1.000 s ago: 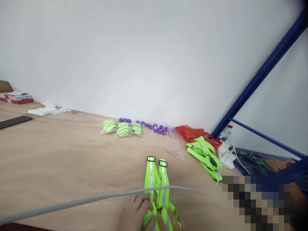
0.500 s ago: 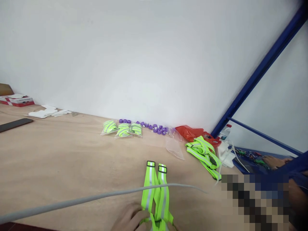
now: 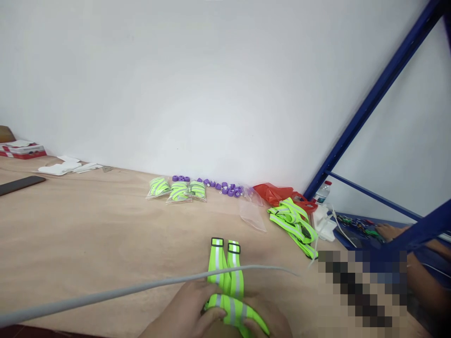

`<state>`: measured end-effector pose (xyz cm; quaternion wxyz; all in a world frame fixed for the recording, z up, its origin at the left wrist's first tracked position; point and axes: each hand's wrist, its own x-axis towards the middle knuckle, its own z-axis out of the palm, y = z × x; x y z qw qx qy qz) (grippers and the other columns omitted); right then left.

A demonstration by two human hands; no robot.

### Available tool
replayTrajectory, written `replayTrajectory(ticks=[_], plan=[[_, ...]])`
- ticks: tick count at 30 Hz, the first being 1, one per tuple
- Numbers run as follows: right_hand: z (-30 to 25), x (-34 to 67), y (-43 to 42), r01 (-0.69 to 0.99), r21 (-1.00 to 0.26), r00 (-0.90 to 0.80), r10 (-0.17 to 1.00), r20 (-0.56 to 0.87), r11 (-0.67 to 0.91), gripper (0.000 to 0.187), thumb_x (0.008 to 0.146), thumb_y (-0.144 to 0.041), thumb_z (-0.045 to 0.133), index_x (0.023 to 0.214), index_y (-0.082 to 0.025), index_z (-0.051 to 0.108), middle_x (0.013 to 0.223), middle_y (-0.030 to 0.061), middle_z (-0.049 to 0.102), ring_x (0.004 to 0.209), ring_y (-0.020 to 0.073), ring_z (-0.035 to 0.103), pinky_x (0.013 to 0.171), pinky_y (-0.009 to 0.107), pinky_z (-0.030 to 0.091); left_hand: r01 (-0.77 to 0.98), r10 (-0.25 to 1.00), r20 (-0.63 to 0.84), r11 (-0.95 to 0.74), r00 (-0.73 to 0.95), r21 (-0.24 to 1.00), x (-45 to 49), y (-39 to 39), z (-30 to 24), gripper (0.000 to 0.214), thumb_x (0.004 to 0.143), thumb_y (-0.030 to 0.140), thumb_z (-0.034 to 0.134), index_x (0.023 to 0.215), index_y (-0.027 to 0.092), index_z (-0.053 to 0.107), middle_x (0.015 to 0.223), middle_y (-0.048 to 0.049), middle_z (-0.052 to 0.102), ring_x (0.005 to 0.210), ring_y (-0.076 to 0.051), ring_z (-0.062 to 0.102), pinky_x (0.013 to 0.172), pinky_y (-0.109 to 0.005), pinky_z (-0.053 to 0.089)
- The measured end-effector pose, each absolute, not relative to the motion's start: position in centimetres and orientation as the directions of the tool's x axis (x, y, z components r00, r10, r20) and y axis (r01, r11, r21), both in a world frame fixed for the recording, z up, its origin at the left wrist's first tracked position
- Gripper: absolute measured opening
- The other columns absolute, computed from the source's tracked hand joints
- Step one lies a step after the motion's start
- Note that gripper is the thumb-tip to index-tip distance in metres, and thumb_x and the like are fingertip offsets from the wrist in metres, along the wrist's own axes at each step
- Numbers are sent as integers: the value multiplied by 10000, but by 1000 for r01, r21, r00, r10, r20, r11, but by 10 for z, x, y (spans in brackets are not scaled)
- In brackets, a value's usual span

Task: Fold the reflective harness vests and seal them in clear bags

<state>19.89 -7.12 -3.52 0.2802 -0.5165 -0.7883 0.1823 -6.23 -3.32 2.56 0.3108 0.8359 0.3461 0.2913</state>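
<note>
A yellow-green reflective strap (image 3: 234, 282) with silver stripes lies lengthwise on the table in front of me. Two black buckles mark its far ends. Its near part is folded over into a bundle between my hands. My left hand (image 3: 190, 307) grips the fold's left side, thumb across the front. On the right side of the same fold, my right hand (image 3: 266, 313) has its thumb pressed against the strap. Both hands are closed on it; some fingers are hidden under the webbing. A grey cable (image 3: 155, 283) crosses the view in front of the strap.
Three bagged straps (image 3: 179, 191) and several purple caps (image 3: 225, 188) lie by the wall. To the right are a clear bag (image 3: 252, 216), a red bag (image 3: 273, 193), loose straps (image 3: 292, 220), a bottle (image 3: 322, 192) and a blue frame (image 3: 366, 108). Another person's arm (image 3: 391, 232) shows beyond.
Both hands have come further into view and moved up the strap. The strap's near part is now folded over between them. The view has shifted slightly.
</note>
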Motion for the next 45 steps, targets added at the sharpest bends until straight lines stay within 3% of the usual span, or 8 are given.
replayTrajectory(ticks=[9, 13, 20, 23, 29, 32, 39, 45], plan=[[11, 182, -52, 697, -701, -129, 988, 85, 151, 428, 984, -569, 458, 967, -234, 724, 985, 68, 771, 918, 252, 700, 817, 321, 514, 604, 839, 163, -495, 518, 625, -54, -21, 18, 218, 1000, 303, 577, 1172, 226, 687, 1253, -86, 655, 1143, -262, 607, 993, -387, 503], [3, 182, -42, 832, -538, -62, 986, 154, 136, 384, 983, -537, 481, 985, -231, 713, 1002, 89, 761, 955, 281, 695, 817, 351, 502, 700, 859, 114, -477, 499, 532, -51, -17, 10, 351, 1000, 320, 567, 1320, 186, 620, 1500, -154, 521, 1352, -347, 503, 1112, -520, 443], [-19, 185, -27, 917, -175, -239, 844, 480, 358, 351, 1028, -446, 452, 1206, -221, 655, 1133, 109, 748, 1013, 272, 719, 840, 369, 563, 690, 803, 170, -581, 571, 431, -46, -15, -3, 411, 1044, 313, 482, 1437, 210, 535, 1541, -131, 508, 1448, -347, 440, 1172, -583, 394], [-24, 184, -28, 958, -66, -192, 792, 580, 280, 412, 1032, -520, 426, 1129, -197, 662, 1029, 127, 756, 904, 280, 743, 729, 359, 580, 725, 823, 174, -560, 541, 400, -44, -15, -7, 394, 1049, 331, 469, 1415, 226, 567, 1546, -131, 501, 1484, -383, 371, 1169, -644, 363], [-22, 177, -40, 942, 7, -268, 738, 619, 336, 411, 1091, -357, 315, 881, -244, 650, 731, 38, 708, 541, 174, 670, 452, 259, 447, 688, 831, 141, -530, 538, 495, -46, -12, -10, 421, 1056, 353, 440, 1423, 198, 577, 1542, -131, 508, 1483, -343, 385, 1189, -552, 386], [-25, 177, -46, 890, 80, -393, 665, 635, 450, 439, 1078, -216, 273, 896, -240, 672, 795, 55, 734, 706, 192, 731, 518, 252, 501, 655, 836, 128, -504, 533, 563, -52, -9, -10, 451, 1063, 406, 424, 1436, 197, 567, 1581, -149, 449, 1474, -335, 404, 1178, -524, 407], [-68, 193, -65, 858, -51, -334, 631, 700, 512, 384, 1047, -424, 429, 1211, -200, 693, 1080, 133, 770, 876, 225, 769, 613, 250, 597, 510, 740, 155, -584, 655, 632, -69, 5, 3, 436, 1082, 425, 367, 1432, 250, 557, 1566, -91, 489, 1451, -285, 449, 1210, -496, 364], [-44, 193, -59, 799, 52, -515, 636, 575, 599, 366, 968, -507, 591, 1137, -204, 708, 1115, 132, 767, 974, 257, 758, 823, 315, 615, 356, 614, 182, -646, 768, 675, -78, 11, 25, 382, 1093, 389, 337, 1406, 291, 533, 1469, -46, 583, 1404, -235, 493, 1198, -402, 376]])
